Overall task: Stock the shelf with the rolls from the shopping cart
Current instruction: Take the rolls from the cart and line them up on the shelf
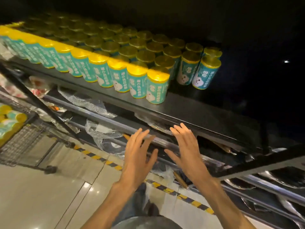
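Teal rolls with yellow tops (156, 87) stand upright in packed rows on the dark shelf (189, 111), filling its left and middle. Two more rolls (206, 71) stand slightly apart at the right end of the rows. My left hand (138, 156) and my right hand (186, 151) hover side by side below the shelf's front edge, fingers spread and straight, palms facing each other, holding nothing. The shopping cart (18, 142) is at the far left with several teal and yellow rolls (9, 118) in its wire basket.
Bare dark shelf surface lies to the right of the rolls. Lower shelves (102, 119) hold crumpled clear plastic and packaged goods. A yellow-black hazard stripe (181, 195) runs along the tiled floor at the shelf base. A black upright bar (41, 104) crosses at left.
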